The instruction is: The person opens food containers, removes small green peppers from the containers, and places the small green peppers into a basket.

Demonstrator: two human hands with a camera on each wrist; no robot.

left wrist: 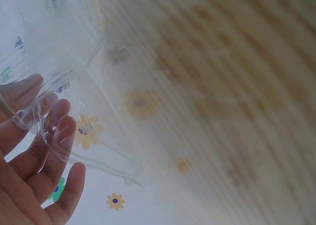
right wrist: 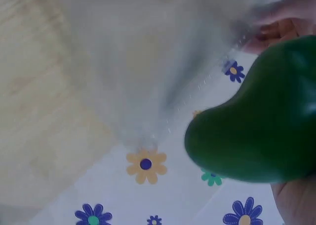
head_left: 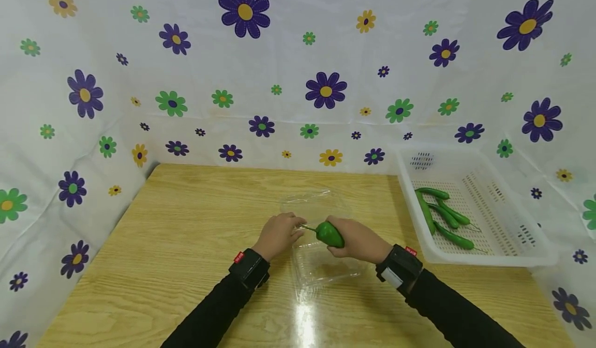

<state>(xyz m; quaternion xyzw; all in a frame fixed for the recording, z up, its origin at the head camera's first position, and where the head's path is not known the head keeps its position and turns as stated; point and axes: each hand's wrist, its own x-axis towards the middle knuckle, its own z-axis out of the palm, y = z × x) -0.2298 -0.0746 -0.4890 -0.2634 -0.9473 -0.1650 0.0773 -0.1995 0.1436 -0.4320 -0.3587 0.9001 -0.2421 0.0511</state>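
Note:
In the head view my right hand grips a plump green pepper, its thin stem pointing left toward my other hand. The right wrist view shows that pepper large and close. A clear plastic clamshell box lies opened out on the table beneath both hands, lid side farther away. My left hand is at the box's left edge; in the left wrist view its fingers curl round the clear plastic edge. The pepper is held above the box, apart from its floor.
A white perforated basket stands at the right with several long green chili peppers along its left side. The wooden table meets a flower-print sheet at the back and both sides.

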